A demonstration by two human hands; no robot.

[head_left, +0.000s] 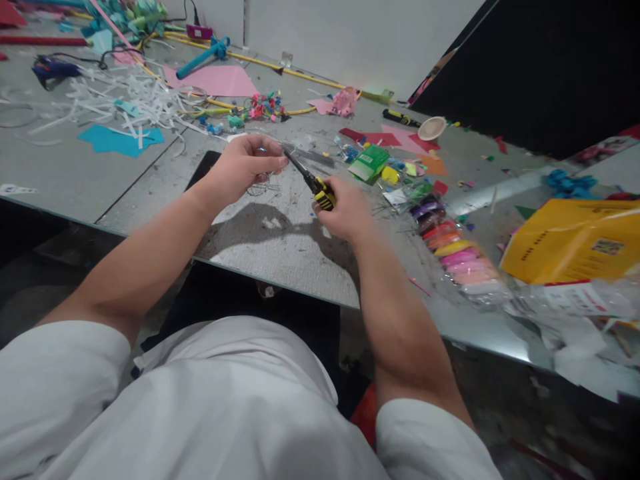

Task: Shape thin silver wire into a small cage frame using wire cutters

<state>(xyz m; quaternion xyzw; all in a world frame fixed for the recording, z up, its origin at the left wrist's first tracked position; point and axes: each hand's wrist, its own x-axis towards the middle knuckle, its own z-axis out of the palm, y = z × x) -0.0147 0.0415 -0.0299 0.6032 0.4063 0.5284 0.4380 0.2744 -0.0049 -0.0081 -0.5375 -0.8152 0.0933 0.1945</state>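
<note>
My left hand (250,163) is raised over the grey worktop, thumb and fingers pinched together. Thin wire (259,190) hangs in loops just under its fingers, and the hand seems to hold it. My right hand (343,207) grips a slim tool with a black-and-yellow handle (324,195). The tool's long dark shaft points up and left, its tip close to my left fingertips. Whether the tip touches the wire I cannot tell. Below both hands lies a grey textured board (280,253), with their shadows across it.
White paper shreds (135,100) and blue paper (120,140) lie at left. Small coloured pieces (265,107) are scattered behind. To the right are a green packet (369,163), coloured clay packs (457,257) and a yellow package (575,240). A white wall (350,47) bounds the back.
</note>
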